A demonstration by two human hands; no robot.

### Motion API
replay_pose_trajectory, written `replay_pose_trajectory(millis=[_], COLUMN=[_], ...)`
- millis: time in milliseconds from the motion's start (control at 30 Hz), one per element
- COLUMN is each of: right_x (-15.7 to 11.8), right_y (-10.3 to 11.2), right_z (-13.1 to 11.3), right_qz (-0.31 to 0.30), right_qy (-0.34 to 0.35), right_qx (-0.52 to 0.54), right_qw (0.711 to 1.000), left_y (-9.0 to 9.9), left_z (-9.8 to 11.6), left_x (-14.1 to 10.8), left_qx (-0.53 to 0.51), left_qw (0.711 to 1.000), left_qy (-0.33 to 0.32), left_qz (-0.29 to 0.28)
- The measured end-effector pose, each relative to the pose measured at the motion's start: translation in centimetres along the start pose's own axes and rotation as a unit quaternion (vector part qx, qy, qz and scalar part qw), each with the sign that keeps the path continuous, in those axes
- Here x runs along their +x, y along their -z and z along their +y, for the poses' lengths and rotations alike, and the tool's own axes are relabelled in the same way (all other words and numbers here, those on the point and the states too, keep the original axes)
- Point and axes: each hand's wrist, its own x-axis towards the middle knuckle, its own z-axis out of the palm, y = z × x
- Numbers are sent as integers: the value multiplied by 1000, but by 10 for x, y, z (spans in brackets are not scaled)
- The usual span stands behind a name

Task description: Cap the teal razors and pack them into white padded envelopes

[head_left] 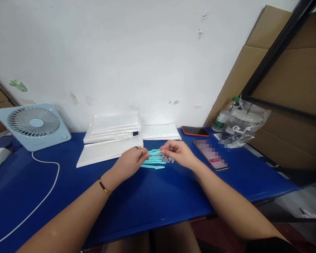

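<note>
Several slim turquoise plastic pieces lie in a loose pile on the blue table, with small translucent pieces at their right. Above the pile, my left hand is closed, thumb and forefinger pinching the left end of a turquoise piece. My right hand is closed too, its fingertips pinched at the other end of that piece, by a small translucent part. The fingers partly cover the piece, so its full shape is hidden.
White padded envelopes are stacked along the wall behind my left hand. At the far left stands a blue fan with a white cable. An orange-edged phone, a lit phone, a bottle and a bagged cup are at right.
</note>
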Motion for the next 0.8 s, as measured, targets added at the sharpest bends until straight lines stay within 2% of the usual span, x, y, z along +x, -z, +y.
replay_pose_trajectory(millis=[100, 200, 267, 300, 400, 500, 600, 667, 800], right_x=[-2, -4, -2, -1, 7, 17, 25, 27, 27], right_y=[3, 26, 47, 56, 72, 65, 46, 33, 16], right_z=[-1, -2, 1, 4, 19, 36, 44, 45, 38], right_qz=[-60, -101, -69, -30, 82, 105, 101, 74, -39], right_qy=[-19, -22, -22, -18, 0, -2, 21, 62, 137], right_qx=[-32, -105, -125, -124, -127, -179, -221, -235, -290], right_qw=[998, 989, 989, 992, 989, 978, 970, 967, 946], left_y=[-6, -11, -13, -15, -22, -31, -35, -33, -28], left_z=[2, 3, 2, 1, -4, -8, -5, 1, 17], left_x=[-1, -3, -3, -4, -3, -3, -5, -9, -19], left_qx=[6, 17, 29, 35, 58, 104, 136, 143, 131], left_qw=[1000, 998, 993, 992, 997, 994, 989, 986, 986], left_qy=[-5, 2, 22, 27, -5, -45, -46, -45, -55], left_qz=[-11, 66, 117, 118, 56, -2, -45, -66, -87])
